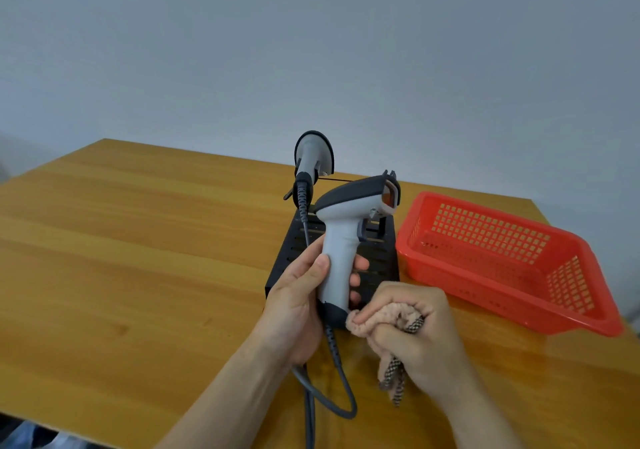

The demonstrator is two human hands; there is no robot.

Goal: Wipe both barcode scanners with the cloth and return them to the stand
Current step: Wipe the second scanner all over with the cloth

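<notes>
Scanner point(341, 241) in left hand point(298, 296)

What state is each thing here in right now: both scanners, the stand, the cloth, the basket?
Grey handheld barcode scanner: off the stand, upright, handle gripped by the left hand.
Second grey barcode scanner: resting on the stand, untouched.
Black perforated metal stand: standing on the wooden table, holding one scanner.
Pink fluffy cloth: bunched in the right hand, touching the held scanner's base.
Red plastic mesh basket: upright beside the stand.
</notes>
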